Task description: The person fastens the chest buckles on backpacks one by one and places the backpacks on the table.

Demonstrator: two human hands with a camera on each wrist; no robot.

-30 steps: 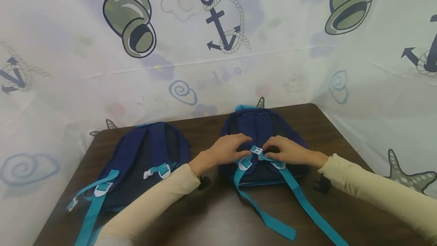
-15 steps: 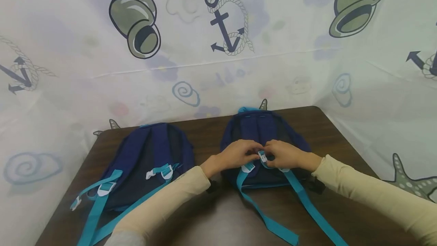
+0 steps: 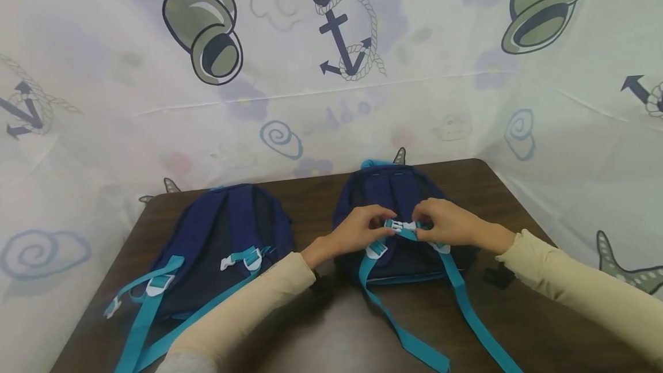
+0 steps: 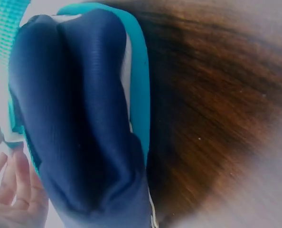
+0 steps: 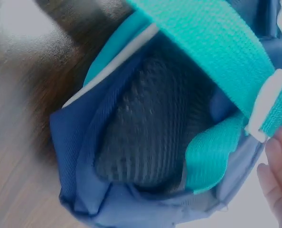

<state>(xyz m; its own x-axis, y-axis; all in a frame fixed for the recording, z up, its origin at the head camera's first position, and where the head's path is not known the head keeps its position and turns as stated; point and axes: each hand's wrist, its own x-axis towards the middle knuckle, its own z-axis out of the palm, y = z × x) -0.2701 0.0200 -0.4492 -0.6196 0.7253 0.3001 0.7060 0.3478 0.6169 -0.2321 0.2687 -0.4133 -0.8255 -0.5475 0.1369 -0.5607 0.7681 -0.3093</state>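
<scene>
A navy backpack (image 3: 380, 191) lies on the table at the right, its shoulder straps facing up. Across those straps, my left hand (image 3: 357, 229) and right hand (image 3: 453, 224) pinch the two ends of a white side-release buckle (image 3: 402, 225) on teal webbing. Its halves sit end to end; I cannot tell whether they are locked. In the left wrist view, the fingers of the left hand (image 4: 18, 187) show beside the backpack's padded side (image 4: 79, 109). The right wrist view has the right hand (image 5: 279, 168) near a white strap adjuster (image 5: 269, 104) and teal webbing.
A second navy backpack (image 3: 207, 246) lies at the left, with its white buckle half (image 3: 226, 263) apart from the other half (image 3: 112, 307). Long teal strap tails (image 3: 419, 353) trail toward the front of the brown table (image 3: 357, 332). Patterned white cloth (image 3: 414, 114) hangs behind.
The hands came together at the buckle half a second ago, turning it. Now they have moved slightly apart, with the buckle stretched level between them.
</scene>
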